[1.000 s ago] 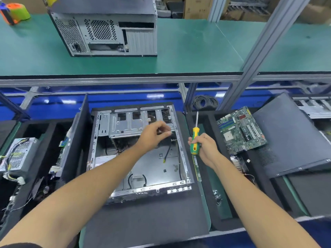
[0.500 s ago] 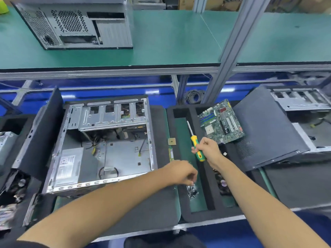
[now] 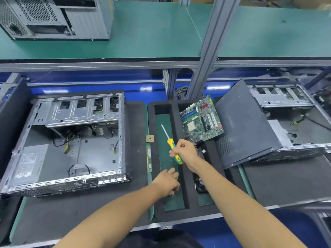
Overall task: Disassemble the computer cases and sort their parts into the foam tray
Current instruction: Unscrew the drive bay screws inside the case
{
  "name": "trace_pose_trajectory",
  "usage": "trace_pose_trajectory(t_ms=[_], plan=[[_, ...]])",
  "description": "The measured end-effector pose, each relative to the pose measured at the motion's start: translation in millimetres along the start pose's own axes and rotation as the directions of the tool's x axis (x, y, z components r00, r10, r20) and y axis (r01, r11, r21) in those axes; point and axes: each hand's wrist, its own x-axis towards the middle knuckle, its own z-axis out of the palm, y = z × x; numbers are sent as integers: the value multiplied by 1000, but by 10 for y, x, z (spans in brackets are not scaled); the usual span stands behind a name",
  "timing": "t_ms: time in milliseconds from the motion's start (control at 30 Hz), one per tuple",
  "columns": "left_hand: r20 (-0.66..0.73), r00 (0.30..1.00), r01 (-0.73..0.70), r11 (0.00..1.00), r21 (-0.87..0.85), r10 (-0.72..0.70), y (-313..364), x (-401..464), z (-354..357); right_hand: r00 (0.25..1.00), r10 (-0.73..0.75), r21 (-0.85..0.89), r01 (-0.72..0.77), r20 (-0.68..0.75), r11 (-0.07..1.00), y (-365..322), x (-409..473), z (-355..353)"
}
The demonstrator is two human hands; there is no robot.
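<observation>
The opened computer case lies on its side at 9 o'clock on a dark foam mat, its interior facing up: a drive cage across the far end, a grey power supply in the near-left corner, loose cables on the bare metal floor. A 2nd opened case lies at 3 o'clock, with a dark side panel leaning across its left half. A 3rd, closed case stands at 11 o'clock on the green upper shelf.

The black foam tray sits between the 2 opened cases, its compartments showing green bottoms. A green motherboard rests tilted over the tray's far-right compartment, touching the side panel's edge.

The left hand reaches palm-down into the near part of the tray's long left compartment, fingers curled together; whether it pinches anything cannot be told. The right hand is above the tray's middle divider, clamped around the handle of a yellow-and-green screwdriver whose shaft points toward 11 o'clock over the left compartment.

A narrow green memory stick lies along the tray's left edge, with a small square processor chip just beyond it.
</observation>
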Motion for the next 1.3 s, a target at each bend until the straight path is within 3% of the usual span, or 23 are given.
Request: trace_pose_trajectory(t_ms=[167,367,500,633,733,833,933,1133,1200,1300], plan=[[-51,997,66,998,0,-66,-53,-25,57,1000,3,-6,-3,27,1000,-22,24,-79],[-299,937,148,981,-129,-181,-365,-364,-380,995,-89,-4,89,35,996,-436,112,-34],[-613,767,131,982,-135,-187,-665,-736,-842,957,-289,-83,288,0,954,-977,258,59],[-793,513,159,944,-290,-330,-1048,-1044,-1082,891,-453,-145,446,-24,883,-1565,383,202],[-738,373,238,826,-510,-563,-1452,-1233,-1058,846,-533,-154,523,-29,838,-1907,436,407],[-544,284,338,613,-714,-790,-1874,-1375,-892,810,-586,-160,580,11,799,-2163,482,678],[-461,311,340,550,-763,-832,-2207,-1490,-736,789,-611,-194,611,68,767,-2317,531,976],[-410,501,100,521,-848,-763,-2673,-1572,-888,763,-626,-337,639,161,692,-2350,643,1421],[-387,529,0,456,-890,-755,-2763,-1539,-965,765,-621,-383,633,171,673,-2342,698,1517],[-398,572,-39,461,-887,-717,-2871,-1455,-1011,772,-610,-460,613,178,642,-2359,791,1610]])
